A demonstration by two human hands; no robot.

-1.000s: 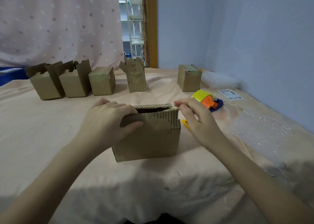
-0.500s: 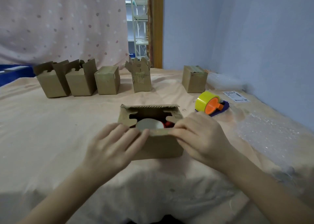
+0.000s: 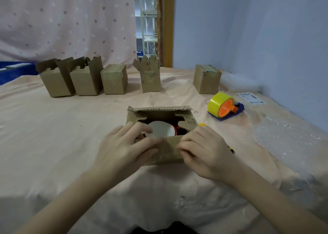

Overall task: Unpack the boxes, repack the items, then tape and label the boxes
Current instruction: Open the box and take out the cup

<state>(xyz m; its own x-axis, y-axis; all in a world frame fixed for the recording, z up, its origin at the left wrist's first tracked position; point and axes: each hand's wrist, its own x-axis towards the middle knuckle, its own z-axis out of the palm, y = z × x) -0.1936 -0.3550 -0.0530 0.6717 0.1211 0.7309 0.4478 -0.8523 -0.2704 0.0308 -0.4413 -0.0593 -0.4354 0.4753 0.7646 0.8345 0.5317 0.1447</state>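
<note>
- Left hand (image 3: 124, 145) rests flat-fingered on the open box (image 3: 162, 127), gripping nothing.
- Right hand (image 3: 204, 150) pinches the near flap (image 3: 168, 145); fold it outward (clearing the item (image 3: 162, 129)).

Both hands on open cardboard box (image 3: 165, 150), tape dispenser (image 3: 224, 107) nearby
</note>
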